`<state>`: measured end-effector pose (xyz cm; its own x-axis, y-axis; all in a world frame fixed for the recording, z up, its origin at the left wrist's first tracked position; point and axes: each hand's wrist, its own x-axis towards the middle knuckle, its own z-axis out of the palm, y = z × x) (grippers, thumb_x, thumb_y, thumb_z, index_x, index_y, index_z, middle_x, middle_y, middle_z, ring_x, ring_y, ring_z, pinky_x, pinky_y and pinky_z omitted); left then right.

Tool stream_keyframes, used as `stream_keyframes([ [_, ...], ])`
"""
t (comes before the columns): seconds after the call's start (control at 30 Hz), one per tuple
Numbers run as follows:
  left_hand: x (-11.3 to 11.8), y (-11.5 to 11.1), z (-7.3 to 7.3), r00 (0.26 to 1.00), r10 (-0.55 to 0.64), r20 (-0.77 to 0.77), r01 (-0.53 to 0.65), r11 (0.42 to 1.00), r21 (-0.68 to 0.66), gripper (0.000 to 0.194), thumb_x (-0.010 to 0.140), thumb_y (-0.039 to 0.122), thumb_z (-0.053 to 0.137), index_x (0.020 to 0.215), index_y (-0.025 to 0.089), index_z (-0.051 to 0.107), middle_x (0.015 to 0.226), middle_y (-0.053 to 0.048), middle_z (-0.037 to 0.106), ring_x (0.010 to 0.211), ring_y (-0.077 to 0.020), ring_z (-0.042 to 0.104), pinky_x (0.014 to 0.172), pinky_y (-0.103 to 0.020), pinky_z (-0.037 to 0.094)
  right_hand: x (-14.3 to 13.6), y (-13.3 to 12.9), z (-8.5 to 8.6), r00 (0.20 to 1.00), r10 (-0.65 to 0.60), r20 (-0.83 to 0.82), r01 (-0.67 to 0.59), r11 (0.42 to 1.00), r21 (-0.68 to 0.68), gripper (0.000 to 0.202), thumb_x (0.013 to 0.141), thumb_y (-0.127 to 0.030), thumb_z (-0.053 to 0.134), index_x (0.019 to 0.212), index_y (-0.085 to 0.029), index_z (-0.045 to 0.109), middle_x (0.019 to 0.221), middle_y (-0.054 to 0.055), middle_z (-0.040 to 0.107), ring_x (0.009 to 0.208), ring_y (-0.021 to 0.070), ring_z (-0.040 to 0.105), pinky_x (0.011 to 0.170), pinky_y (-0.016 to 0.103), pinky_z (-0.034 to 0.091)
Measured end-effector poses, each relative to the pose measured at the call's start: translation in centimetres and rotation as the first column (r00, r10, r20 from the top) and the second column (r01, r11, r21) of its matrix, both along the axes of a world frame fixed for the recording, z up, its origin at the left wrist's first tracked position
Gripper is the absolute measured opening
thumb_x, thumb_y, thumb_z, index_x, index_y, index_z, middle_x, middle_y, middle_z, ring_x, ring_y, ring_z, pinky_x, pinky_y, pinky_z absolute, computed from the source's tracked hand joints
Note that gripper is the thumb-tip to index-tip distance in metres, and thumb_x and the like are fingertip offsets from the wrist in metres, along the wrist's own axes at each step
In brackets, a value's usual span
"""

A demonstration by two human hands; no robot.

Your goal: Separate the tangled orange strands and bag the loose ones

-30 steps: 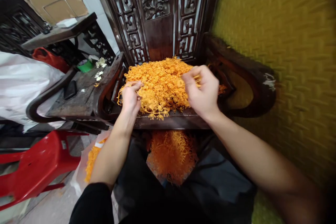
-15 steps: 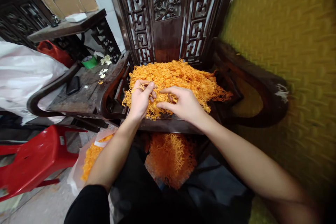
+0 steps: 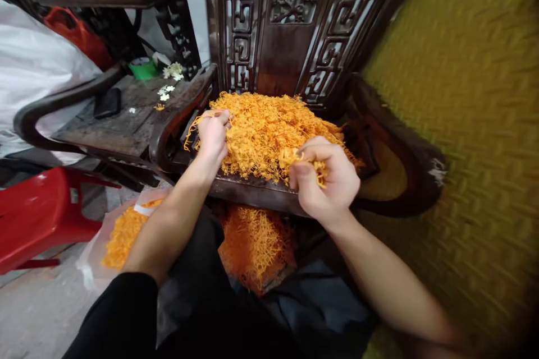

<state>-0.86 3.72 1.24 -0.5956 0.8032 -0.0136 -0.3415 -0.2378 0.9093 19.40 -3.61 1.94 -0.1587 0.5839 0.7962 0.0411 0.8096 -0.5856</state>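
Note:
A heap of tangled orange, branching plastic-looking pieces (image 3: 265, 129) covers the seat of a dark carved wooden chair (image 3: 290, 50). At the heap's left side my left hand (image 3: 214, 130) is closed on a thin orange branched piece (image 3: 191, 130), whose stems stick out to the left. My right hand (image 3: 328, 176) is closed around a small orange clump (image 3: 291, 157) at the front right of the heap. Some of that clump pokes out between and below the fingers. Exactly what the left fingertips pinch is partly hidden.
Below the seat, more orange branching pieces (image 3: 256, 247) fill a container between the legs. To the left are a plastic bag of orange pieces (image 3: 124, 233), a red stool (image 3: 42, 219), and a second wooden chair (image 3: 113, 129) bearing green tape (image 3: 142, 69) and a black wallet-like item (image 3: 107, 103).
My hands have moved apart: the left went left with its orange piece, the right went right and closed on an orange clump. The camera view has shifted too.

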Motion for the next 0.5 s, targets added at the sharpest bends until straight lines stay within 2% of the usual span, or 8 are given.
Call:
stream_keyframes([
  [0.03, -0.1, 0.0, 0.1, 1.000, -0.025, 0.017, 0.025, 1.000, 0.001, 0.016, 0.082, 0.007, 0.065, 0.075, 0.016, 0.054, 0.063, 0.003, 0.057, 0.050, -0.0067, 0.045, 0.052, -0.021, 0.034, 0.1, 0.1, 0.0, 1.000, 0.011, -0.003, -0.012, 0.991, -0.133, 0.015, 0.097, -0.029, 0.064, 0.088, -0.021, 0.055, 0.095, 0.005, 0.069, 0.067, 0.0125, 0.063, 0.065, 0.031, 0.051],
  [0.07, 0.0, -0.2, 0.2, 0.998, -0.060, 0.025, 0.059, 0.998, 0.011, 0.015, 0.083, 0.008, 0.065, 0.077, 0.016, 0.054, 0.063, 0.003, 0.058, 0.050, -0.0063, 0.044, 0.052, -0.021, 0.033, 0.2, 0.3, 0.0, 0.999, 0.036, -0.009, -0.037, 0.958, -0.283, 0.022, 0.097, -0.032, 0.064, 0.083, -0.020, 0.052, 0.102, 0.007, 0.071, 0.066, 0.0118, 0.065, 0.062, 0.030, 0.052],
  [0.1, 0.3, -0.5, 0.4, 0.995, -0.096, 0.023, 0.095, 0.995, 0.028, 0.015, 0.083, 0.008, 0.065, 0.078, 0.016, 0.054, 0.064, 0.003, 0.059, 0.049, -0.0060, 0.044, 0.051, -0.020, 0.032, 0.4, 0.6, -0.1, 0.997, 0.066, -0.028, -0.072, 0.903, -0.425, 0.028, 0.096, -0.034, 0.065, 0.079, -0.020, 0.048, 0.105, 0.008, 0.072, 0.063, 0.0113, 0.067, 0.056, 0.028, 0.050],
  [0.17, 1.0, -1.2, 0.8, 0.987, -0.158, 0.000, 0.158, 0.985, 0.063, 0.016, 0.083, 0.008, 0.065, 0.078, 0.017, 0.053, 0.065, 0.002, 0.061, 0.048, -0.0060, 0.043, 0.049, -0.020, 0.031, 0.5, 1.3, -0.3, 0.986, 0.114, -0.121, -0.165, 0.762, -0.626, 0.034, 0.090, -0.035, 0.071, 0.076, -0.021, 0.043, 0.093, 0.005, 0.073, 0.051, 0.0098, 0.063, 0.042, 0.023, 0.039],
  [0.27, 2.3, -2.0, 0.9, 0.974, -0.219, -0.059, 0.224, 0.969, 0.105, 0.017, 0.084, 0.008, 0.065, 0.079, 0.018, 0.052, 0.065, 0.002, 0.061, 0.048, -0.0067, 0.044, 0.048, -0.021, 0.030, 0.6, 2.2, -0.5, 0.953, 0.154, -0.260, -0.301, 0.569, -0.766, 0.027, 0.084, -0.032, 0.073, 0.090, -0.023, 0.049, 0.063, -0.007, 0.057, 0.035, 0.0059, 0.043, 0.033, 0.021, 0.023],
  [0.37, 3.5, -2.4, 0.6, 0.961, -0.245, -0.132, 0.262, 0.955, 0.137, 0.019, 0.084, 0.013, 0.070, 0.080, 0.019, 0.052, 0.068, 0.002, 0.061, 0.050, -0.0073, 0.045, 0.049, -0.021, 0.033, 0.3, 2.4, -0.7, 0.941, 0.229, -0.248, -0.324, 0.412, -0.851, 0.031, 0.089, -0.048, 0.071, 0.094, -0.021, 0.056, 0.055, -0.009, 0.046, 0.034, 0.0043, 0.033, 0.033, 0.021, 0.019],
  [0.43, 3.7, -2.2, 0.2, 0.948, -0.242, -0.204, 0.276, 0.948, 0.156, 0.022, 0.083, 0.019, 0.075, 0.081, 0.020, 0.053, 0.070, 0.002, 0.063, 0.053, -0.0081, 0.047, 0.051, -0.022, 0.035, 0.0, 2.1, -0.9, 0.933, 0.273, -0.234, -0.328, 0.380, -0.865, 0.041, 0.087, -0.057, 0.072, 0.082, -0.020, 0.056, 0.054, -0.007, 0.045, 0.035, 0.0034, 0.033, 0.033, 0.021, 0.018],
  [0.5, 3.2, -1.4, -0.2, 0.944, -0.205, -0.260, 0.252, 0.953, 0.165, 0.024, 0.081, 0.023, 0.079, 0.082, 0.020, 0.055, 0.072, 0.001, 0.064, 0.056, -0.0089, 0.050, 0.053, -0.022, 0.036, -0.3, 1.6, -1.0, 0.932, 0.274, -0.239, -0.339, 0.418, -0.843, 0.047, 0.084, -0.058, 0.076, 0.073, -0.020, 0.051, 0.052, -0.008, 0.044, 0.035, 0.0025, 0.031, 0.034, 0.020, 0.018],
])
